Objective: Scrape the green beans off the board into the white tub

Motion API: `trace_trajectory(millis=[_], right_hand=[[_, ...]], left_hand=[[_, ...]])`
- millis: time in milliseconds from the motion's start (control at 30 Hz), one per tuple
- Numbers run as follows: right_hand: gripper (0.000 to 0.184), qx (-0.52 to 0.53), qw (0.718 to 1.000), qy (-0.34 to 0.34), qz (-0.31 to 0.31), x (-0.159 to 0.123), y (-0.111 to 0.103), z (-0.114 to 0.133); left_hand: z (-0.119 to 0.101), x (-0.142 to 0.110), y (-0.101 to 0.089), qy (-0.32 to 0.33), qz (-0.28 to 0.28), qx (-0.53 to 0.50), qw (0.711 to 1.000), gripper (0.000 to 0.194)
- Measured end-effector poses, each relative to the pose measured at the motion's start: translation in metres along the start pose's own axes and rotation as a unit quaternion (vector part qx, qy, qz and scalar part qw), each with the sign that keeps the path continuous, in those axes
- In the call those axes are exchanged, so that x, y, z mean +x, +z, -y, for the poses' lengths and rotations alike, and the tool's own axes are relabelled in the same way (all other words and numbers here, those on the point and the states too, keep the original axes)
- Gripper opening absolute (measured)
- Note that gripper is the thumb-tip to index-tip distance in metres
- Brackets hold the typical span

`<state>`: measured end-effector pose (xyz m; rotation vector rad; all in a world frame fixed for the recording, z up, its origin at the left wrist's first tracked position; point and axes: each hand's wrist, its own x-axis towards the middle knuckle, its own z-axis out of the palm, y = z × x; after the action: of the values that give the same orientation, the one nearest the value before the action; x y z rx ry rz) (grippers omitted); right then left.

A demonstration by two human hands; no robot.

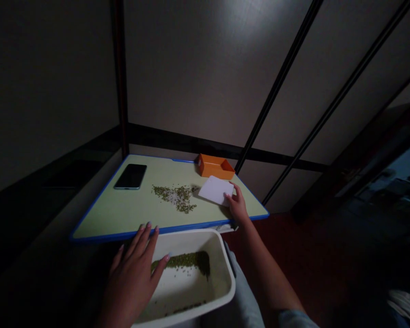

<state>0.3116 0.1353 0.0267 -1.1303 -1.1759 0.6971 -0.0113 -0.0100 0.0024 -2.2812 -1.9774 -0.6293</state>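
My right hand point(237, 202) grips a flat white card point(216, 190) by its right edge, thumb on top, tilted over the table's right half. Just left of the card lies a loose patch of small green beans or seeds point(181, 196), with some whitish bits among them. My left hand point(136, 266) has its fingers spread and holds nothing; it rests at the left rim of a white plastic bin point(228, 278), fingertips by the table's near edge. More of the green beans point(191, 260) are heaped along the bin's far side.
The pale green table point(105, 214) has a blue border. A phone point(131, 176) lies at its back left. An open orange box point(216, 166) stands at the back right, close to the panelled wall point(191, 82). The bin sits against the near edge, above my lap.
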Motion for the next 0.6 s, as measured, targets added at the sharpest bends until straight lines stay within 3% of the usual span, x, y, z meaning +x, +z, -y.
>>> trace_trajectory(millis=[167,600], right_hand=[[0.068,-0.007,0.998,0.005,0.069,0.007,0.01,0.004],[0.073,-0.014,0.995,0.01,0.1,0.01,0.01,0.001]], left_hand=[[0.001,-0.001,-0.002,0.003,0.002,0.001,1.0,0.061],[-0.015,0.001,-0.017,-0.033,0.065,0.03,0.997,0.058]])
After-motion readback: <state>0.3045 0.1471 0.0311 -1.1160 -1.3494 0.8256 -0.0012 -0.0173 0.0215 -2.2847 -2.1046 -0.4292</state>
